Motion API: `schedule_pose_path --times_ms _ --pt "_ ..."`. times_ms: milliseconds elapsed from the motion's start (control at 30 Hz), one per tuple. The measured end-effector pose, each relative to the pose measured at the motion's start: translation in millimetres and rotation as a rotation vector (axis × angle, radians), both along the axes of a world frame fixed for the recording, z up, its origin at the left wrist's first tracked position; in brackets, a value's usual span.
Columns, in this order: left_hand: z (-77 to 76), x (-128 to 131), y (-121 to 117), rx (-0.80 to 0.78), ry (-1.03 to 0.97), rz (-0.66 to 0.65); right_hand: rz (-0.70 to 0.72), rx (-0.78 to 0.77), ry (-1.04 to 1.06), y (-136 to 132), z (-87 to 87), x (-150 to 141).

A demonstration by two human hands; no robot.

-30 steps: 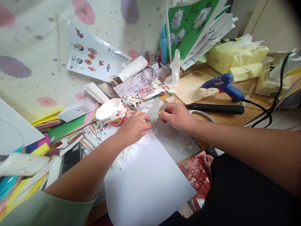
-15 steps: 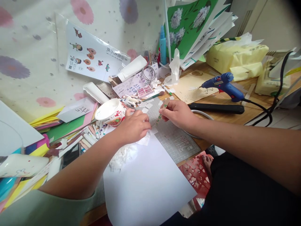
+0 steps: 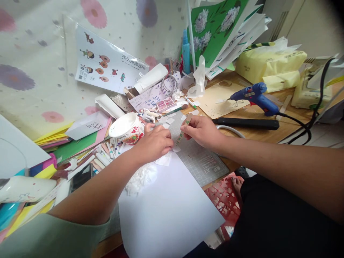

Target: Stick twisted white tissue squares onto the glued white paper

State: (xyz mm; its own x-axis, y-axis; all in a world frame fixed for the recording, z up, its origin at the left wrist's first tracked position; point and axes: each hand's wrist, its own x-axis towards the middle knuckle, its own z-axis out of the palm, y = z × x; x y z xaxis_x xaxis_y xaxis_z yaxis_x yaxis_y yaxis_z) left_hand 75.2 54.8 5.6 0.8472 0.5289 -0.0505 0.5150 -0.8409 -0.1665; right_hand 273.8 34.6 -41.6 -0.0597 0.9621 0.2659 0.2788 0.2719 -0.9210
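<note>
White paper sheet [image 3: 166, 211] nearest, crumpled tissue [image 3: 141, 177] on its far part. Left hand [image 3: 157, 143] curled low over small white scraps; grip cannot be told. Right hand [image 3: 201, 130], apart from it, pinches slim green-patterned strip [image 3: 179, 139], tilted above grey cutting mat [image 3: 206, 163]. Paper tub [image 3: 129, 129] beside left hand. Blue glue gun [image 3: 255, 96] farther off, right.

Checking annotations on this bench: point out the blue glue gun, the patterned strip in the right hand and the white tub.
Glue gun [image 3: 248, 94]: head view, on its blue barrel.
Patterned strip [image 3: 180, 137]: head view, on its lower part.
White tub [image 3: 126, 133]: head view, on its side wall.
</note>
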Motion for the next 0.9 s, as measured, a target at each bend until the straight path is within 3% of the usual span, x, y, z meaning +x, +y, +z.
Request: schedule_pose_path --times_ms 433,900 --pt "3.6 -9.6 -3.6 -0.011 0.002 0.051 0.050 -0.056 0.000 -5.4 2.7 -13.1" --pt "2.8 -19.6 -11.1 -0.064 -0.095 0.085 0.014 -0.142 -0.127 -1.5 6.2 -24.8"
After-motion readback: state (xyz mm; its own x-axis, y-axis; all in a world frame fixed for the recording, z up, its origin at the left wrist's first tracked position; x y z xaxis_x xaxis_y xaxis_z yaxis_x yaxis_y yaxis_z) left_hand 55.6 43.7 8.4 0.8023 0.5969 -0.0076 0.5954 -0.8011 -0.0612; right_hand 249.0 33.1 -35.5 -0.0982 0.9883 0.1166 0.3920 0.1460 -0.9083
